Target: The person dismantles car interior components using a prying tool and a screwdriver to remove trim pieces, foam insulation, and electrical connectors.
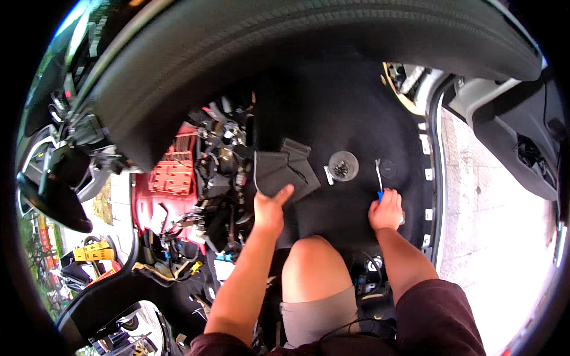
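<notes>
My left hand [271, 209] grips a dark grey plastic trim piece [274, 172] by its near edge, thumb on top. Another dark flat piece [301, 172] shows beside and partly beneath it. To the right, my right hand [386, 209] is closed round the blue handle of a hand tool [379, 178]. Its slim metal shaft points away from me; whether its tip is forked or flat is too small to tell. Between my hands stands a clear round tub [343, 167] with small dark fasteners inside. A small white strip [328, 175] lies against its left side, and a dark round lid [388, 169] lies right of the shaft.
Black carpet [332, 107] covers the car floor. On the left, exposed wiring [222, 160] runs beside a red tool case [173, 169] with bits. A dark padded dashboard [309, 29] arches across the far side. The open doorway's sill [436, 178] borders the right.
</notes>
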A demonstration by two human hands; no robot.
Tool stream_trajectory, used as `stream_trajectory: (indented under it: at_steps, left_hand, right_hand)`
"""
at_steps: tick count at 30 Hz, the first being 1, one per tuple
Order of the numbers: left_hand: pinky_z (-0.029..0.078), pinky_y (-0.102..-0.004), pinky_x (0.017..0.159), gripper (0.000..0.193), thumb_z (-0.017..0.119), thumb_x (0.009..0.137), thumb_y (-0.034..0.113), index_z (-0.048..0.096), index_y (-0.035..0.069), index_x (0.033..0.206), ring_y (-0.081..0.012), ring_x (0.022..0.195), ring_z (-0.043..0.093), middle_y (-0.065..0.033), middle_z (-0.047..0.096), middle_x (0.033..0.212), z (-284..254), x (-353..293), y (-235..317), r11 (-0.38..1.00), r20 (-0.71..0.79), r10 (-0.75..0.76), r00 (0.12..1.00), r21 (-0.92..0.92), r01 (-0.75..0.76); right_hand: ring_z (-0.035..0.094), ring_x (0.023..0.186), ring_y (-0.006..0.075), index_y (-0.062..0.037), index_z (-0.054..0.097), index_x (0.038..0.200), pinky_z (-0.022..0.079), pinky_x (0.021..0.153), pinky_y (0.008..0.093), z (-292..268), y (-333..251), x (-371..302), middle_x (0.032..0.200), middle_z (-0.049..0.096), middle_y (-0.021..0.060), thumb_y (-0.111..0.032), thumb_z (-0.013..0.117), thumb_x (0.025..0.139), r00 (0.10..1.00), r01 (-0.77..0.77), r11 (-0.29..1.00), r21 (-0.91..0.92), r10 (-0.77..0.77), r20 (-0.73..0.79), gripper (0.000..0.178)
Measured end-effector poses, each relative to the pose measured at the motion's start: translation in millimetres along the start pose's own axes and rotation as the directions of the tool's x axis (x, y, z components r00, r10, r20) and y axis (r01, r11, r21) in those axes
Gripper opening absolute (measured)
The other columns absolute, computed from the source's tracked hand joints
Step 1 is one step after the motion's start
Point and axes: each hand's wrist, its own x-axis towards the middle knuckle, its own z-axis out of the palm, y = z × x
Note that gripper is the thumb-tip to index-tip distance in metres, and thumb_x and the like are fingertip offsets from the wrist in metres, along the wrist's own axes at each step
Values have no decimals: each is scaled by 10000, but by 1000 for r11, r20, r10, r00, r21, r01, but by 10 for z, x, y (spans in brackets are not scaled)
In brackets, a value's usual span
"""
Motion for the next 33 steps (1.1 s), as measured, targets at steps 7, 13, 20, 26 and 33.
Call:
stream_trajectory:
  at_steps: [7, 13, 20, 26, 33]
  left_hand:
    - [531, -427, 1096, 800, 927, 786, 108, 537, 21, 1480, -243, 1203, 658, -92, 675, 1335, -306, -1599, 1214, 844, -147, 483, 863, 340, -414]
    - [543, -500, 1118, 772, 875, 905, 212, 477, 92, 1554, -330, 1294, 660, -94, 654, 1441, -126, -2110, 3081, 642, -9, 766, 643, -59, -765]
    - [562, -510, 1101, 387, 766, 1022, 186, 635, 59, 1364, -288, 1233, 698, -107, 733, 1307, 759, -1449, 5105, 766, 19, 634, 773, -149, -625]
    - [642, -565, 1041, 301, 689, 1072, 144, 604, -29, 1303, -375, 1170, 716, -210, 694, 1249, 1158, -575, 6304, 792, 39, 609, 792, -86, -605]
    - [726, -425, 771, 363, 531, 1151, 349, 618, 30, 1300, -324, 1026, 723, -184, 668, 1219, 909, 123, 6891, 752, -154, 626, 765, 379, -539]
  right_hand:
    - [572, 1221, 456, 27, 568, 1308, 498, 1056, 538, 48, -4, -46, 1278, 608, 254, -170, 702, 858, 997, -51, 999, 0, 51, 53, 509]
    - [574, 1224, 461, 29, 566, 1277, 521, 1021, 546, -40, -170, -56, 1290, 602, 254, -147, 683, 852, 999, -23, 999, 39, 21, 34, 474]
    - [581, 1190, 461, 23, 560, 1234, 535, 982, 546, 3, -18, -103, 1266, 598, 253, -126, 692, 832, 1000, -19, 999, 48, 20, -5, 448]
    - [580, 1149, 454, 18, 567, 1173, 536, 949, 548, -31, -109, -94, 1197, 591, 237, -97, 706, 814, 1000, -4, 996, 85, 5, -6, 402]
    - [586, 1117, 451, 14, 576, 1175, 538, 921, 547, -56, -5, -75, 1172, 589, 227, -102, 701, 807, 1000, -28, 998, 65, 29, -11, 406]
